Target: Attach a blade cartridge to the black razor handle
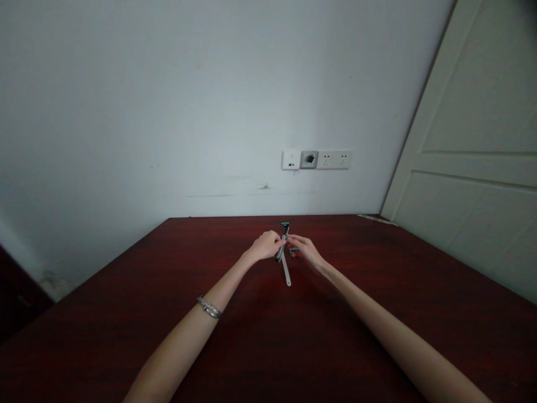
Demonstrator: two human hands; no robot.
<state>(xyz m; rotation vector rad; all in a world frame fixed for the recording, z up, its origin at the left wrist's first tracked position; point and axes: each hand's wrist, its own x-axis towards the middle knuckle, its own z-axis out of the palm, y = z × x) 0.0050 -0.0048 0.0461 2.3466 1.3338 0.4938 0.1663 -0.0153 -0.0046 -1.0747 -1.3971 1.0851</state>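
Note:
A razor [282, 246] with a grey and black handle and a green-edged head stands tilted above the middle of the table. My left hand [267, 244] is closed around its handle, thumb against the side. Close by on the right, my right hand [306, 250] has its fingers bent, with the fingertips at the razor's handle. Beneath those fingers shows a small dark piece with a greenish edge [294, 252]; whether the hand grips it is unclear. Below the razor, a thin pale strip with a small hole at its near end [286, 272] points toward me, its far end hidden.
The dark red wooden table [260, 347] meets a white wall [210, 112] at its back edge. Wall sockets [333, 160] sit above that edge. A pale panelled door [474, 168] leans in at the right, near a narrow strip [377, 220] on the table's back right corner.

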